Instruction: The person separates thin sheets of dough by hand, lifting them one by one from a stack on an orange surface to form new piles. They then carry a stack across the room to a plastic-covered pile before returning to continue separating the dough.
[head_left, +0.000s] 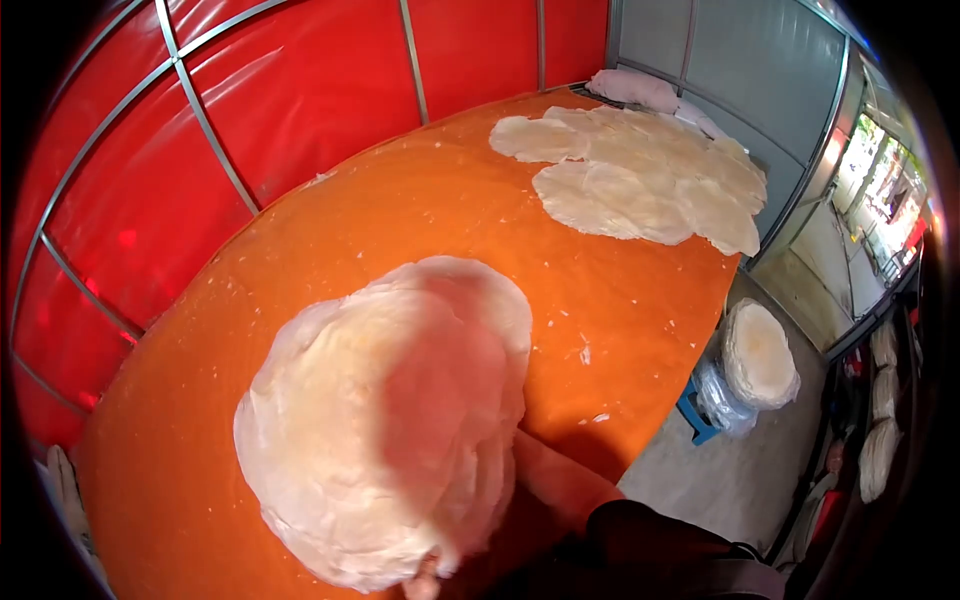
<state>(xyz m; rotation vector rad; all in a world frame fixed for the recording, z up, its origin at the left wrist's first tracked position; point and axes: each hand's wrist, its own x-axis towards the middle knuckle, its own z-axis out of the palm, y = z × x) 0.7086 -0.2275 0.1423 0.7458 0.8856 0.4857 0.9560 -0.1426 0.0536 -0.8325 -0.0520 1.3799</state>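
the right hand [432, 578] pinches the lower edge of a stack of thin flatbreads [385, 420] held up over the orange bench [420, 210]; they look light, floppy and tear-prone, best gripped by the rim; left hand unseen.

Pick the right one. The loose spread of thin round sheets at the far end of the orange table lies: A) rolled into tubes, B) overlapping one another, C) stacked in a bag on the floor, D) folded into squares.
B: the far sheets lie flat on the orange table, their edges overlapping one another.
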